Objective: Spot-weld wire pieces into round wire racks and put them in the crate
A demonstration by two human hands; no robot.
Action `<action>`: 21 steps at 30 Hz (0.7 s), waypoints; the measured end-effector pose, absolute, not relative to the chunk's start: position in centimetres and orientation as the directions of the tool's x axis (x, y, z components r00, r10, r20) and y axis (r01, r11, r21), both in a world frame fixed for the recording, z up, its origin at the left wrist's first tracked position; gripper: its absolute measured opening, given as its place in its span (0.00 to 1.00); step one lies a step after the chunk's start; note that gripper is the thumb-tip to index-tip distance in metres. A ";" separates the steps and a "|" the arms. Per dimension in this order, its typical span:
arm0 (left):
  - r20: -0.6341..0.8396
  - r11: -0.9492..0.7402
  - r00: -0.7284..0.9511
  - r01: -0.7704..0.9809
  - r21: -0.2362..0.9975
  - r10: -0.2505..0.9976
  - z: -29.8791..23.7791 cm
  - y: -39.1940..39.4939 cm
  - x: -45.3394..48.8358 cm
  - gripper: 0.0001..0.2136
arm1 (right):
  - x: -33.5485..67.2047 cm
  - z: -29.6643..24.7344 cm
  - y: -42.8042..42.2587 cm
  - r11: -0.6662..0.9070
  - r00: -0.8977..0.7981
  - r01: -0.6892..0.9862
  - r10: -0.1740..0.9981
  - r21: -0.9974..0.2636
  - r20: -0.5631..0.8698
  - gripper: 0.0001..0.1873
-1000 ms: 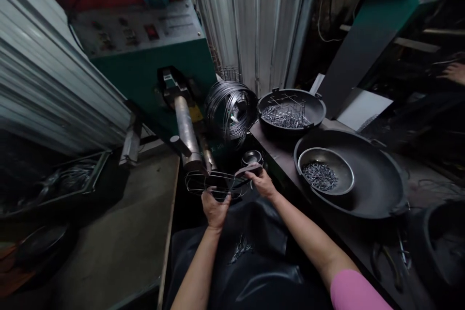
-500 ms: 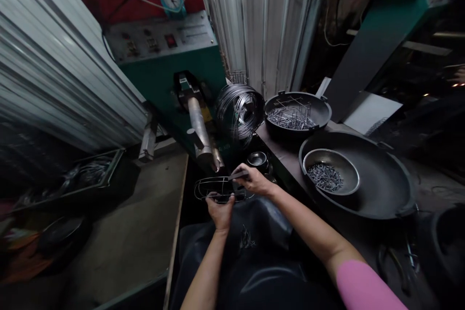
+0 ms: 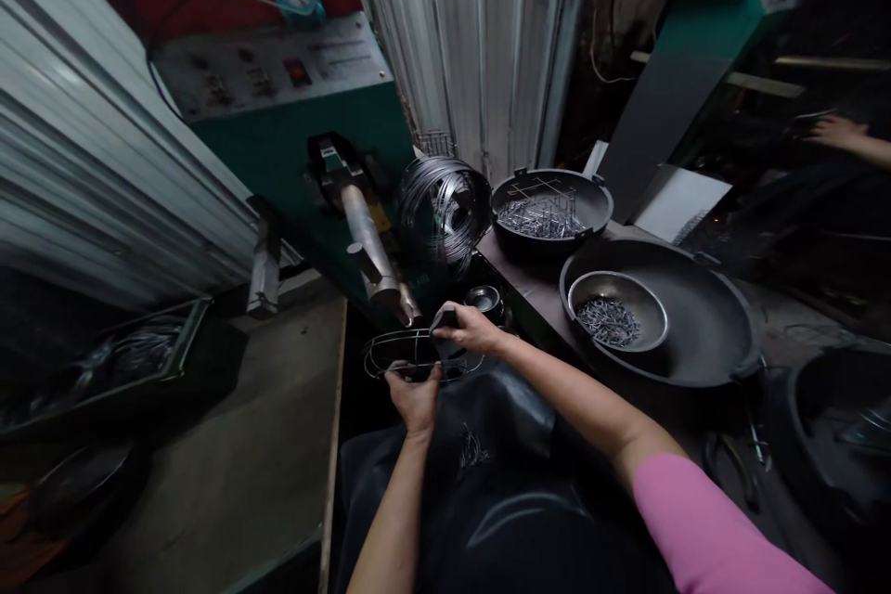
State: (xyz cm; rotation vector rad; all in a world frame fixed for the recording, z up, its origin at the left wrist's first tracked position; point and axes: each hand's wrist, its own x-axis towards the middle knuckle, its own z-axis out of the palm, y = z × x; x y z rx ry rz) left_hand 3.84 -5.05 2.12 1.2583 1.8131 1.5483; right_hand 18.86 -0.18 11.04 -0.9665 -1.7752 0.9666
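Note:
My left hand (image 3: 416,401) grips the near side of a round wire frame (image 3: 386,339), thumb and fingers closed around it. At the frame's right side, my right hand (image 3: 471,330) pinches a small dark flat piece (image 3: 445,319); its exact kind is too dark to make out. The frame sits just below the electrode tips (image 3: 412,316) of a green spot welder (image 3: 229,148). Below my hands, several short bent wire pieces (image 3: 473,451) lie on the dark apron (image 3: 515,520) over my lap.
Coiled wire (image 3: 445,204) stands beside the welder. To the right are a black pan (image 3: 511,241) of wire pieces and a larger pan (image 3: 716,325) holding a metal bowl (image 3: 654,306) of short pieces. Pliers (image 3: 730,473) lie nearer. Another person's hand (image 3: 835,132) shows far right.
The view has swung slightly, so the surroundings sit further left. In my right hand the dark piece has turned from a flat bar angle to more end-on. Both hands stay at the frame.

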 end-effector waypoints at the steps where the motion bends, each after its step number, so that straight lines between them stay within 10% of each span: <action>1: 0.227 -0.048 -0.488 0.353 0.934 0.843 1.9 -4.9 3.9 0.24 | 18.9 10.9 -0.2 0.416 -0.311 0.221 0.887 -0.882 0.340 0.08; 21: 0.280 -0.102 -0.528 0.342 0.934 0.802 1.1 -3.5 3.2 0.23 | 17.1 10.7 0.0 0.458 -0.230 0.315 0.887 -0.832 0.401 0.06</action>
